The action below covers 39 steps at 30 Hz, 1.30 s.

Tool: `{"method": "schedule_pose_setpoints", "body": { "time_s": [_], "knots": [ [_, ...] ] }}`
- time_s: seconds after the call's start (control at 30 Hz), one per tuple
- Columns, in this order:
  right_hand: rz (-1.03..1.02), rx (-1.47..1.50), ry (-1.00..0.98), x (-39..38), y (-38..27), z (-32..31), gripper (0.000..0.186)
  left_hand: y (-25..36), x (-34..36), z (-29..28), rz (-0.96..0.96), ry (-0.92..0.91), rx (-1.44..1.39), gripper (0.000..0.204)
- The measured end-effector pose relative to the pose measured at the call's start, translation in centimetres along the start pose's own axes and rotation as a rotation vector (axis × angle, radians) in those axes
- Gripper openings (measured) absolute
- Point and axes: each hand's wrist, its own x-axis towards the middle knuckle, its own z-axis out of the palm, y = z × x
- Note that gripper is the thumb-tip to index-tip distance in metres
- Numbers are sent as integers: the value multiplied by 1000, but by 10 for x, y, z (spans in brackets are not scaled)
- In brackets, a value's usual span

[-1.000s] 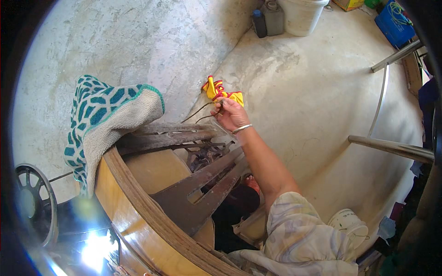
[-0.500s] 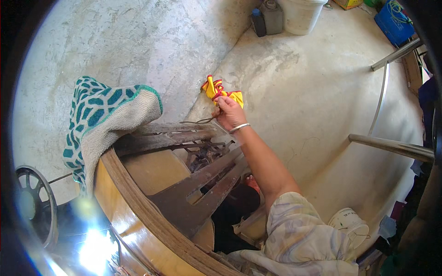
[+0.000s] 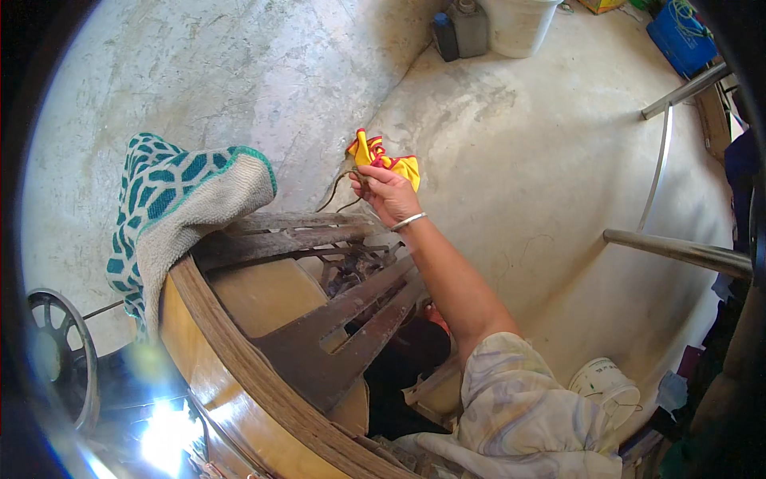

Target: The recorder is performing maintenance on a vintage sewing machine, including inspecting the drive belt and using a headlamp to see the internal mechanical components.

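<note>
My right hand (image 3: pixel 379 191), with a bangle at the wrist, pinches a thin dark looped cord (image 3: pixel 329 197) beside the slatted, weathered frame (image 3: pixel 311 235) under a wooden machine table (image 3: pixel 211 339). Just beyond my fingers, a yellow cloth with red trim (image 3: pixel 403 169) appears to lie on the floor. A teal-and-white towel (image 3: pixel 183 188) is draped over the table's corner. A black spoked handwheel (image 3: pixel 60 347) stands at the left, next to the glinting dark machine. My left hand is not in view.
At the top stand a white bucket (image 3: pixel 519 24), a grey jug (image 3: pixel 467 32) and a dark bottle (image 3: pixel 445 38). A blue container (image 3: pixel 674 40) is at the upper right. Metal tube legs (image 3: pixel 678 255) border the right, and a small white pail (image 3: pixel 602 387) sits lower right.
My right hand has shifted left, its fingers turning slightly, with the cord still pinched. The cord's loop has moved and opened out since half a second ago.
</note>
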Motion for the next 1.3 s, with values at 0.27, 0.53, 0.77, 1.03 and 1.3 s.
{"method": "schedule_pose_setpoints", "body": {
  "time_s": [0.27, 0.53, 0.77, 1.03, 1.3],
  "knots": [
    [-14, -94, 50, 1, 5, 4, 30, 0, 2, 3, -14, 25, 13, 60],
    [-55, -295, 62, 0, 8, -4, 35, 2, 3, 4, -24, 13, 10, 59],
    [-353, -852, 185, 41, 18, -30, 36, 4, 1, 3, 43, -9, 38, 58],
    [-168, -799, 219, -51, -21, 6, 16, 21, 16, -3, -124, 31, -49, 49],
    [10, -966, 402, -248, 20, -47, 13, 44, 13, 2, -163, -133, -120, 62]
  ]
}}
